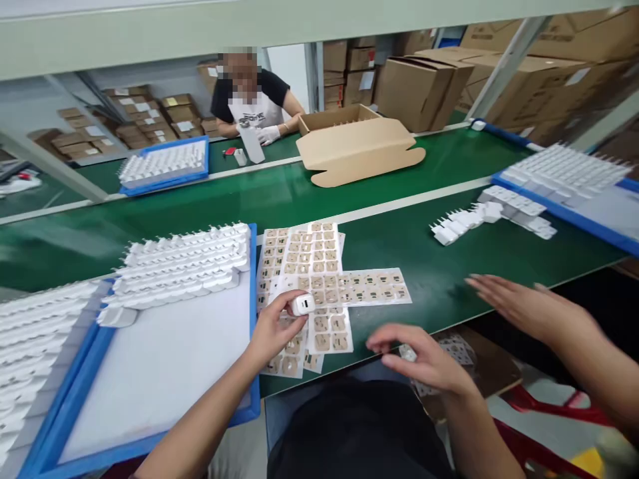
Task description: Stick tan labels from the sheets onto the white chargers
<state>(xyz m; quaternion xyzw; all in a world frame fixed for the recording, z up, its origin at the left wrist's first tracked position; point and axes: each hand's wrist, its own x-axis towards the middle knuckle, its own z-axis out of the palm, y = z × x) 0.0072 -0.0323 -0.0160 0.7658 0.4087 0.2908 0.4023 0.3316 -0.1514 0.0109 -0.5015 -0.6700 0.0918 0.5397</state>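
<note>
Between the thumb and fingers of my left hand [275, 330] is a white USB charger [303, 305], its port face turned toward me. It is over the sticker sheets [327, 283], which overlap on the green bench and carry rows of tan rounded labels. My right hand [419, 356] hovers near the bench's front edge, fingers loosely bent and apart from the thumb, with nothing seen in it. To my left, a blue-rimmed tray [253, 346] has rows of white chargers [184, 266] along its far part, prongs up.
A second tray of chargers [40, 372] adjoins at far left. At right, a co-worker's hand [529, 306] reaches over the bench near loose chargers [464, 219] and another tray [564, 206]. Across the bench sits a person [257, 110] near an open carton [359, 150].
</note>
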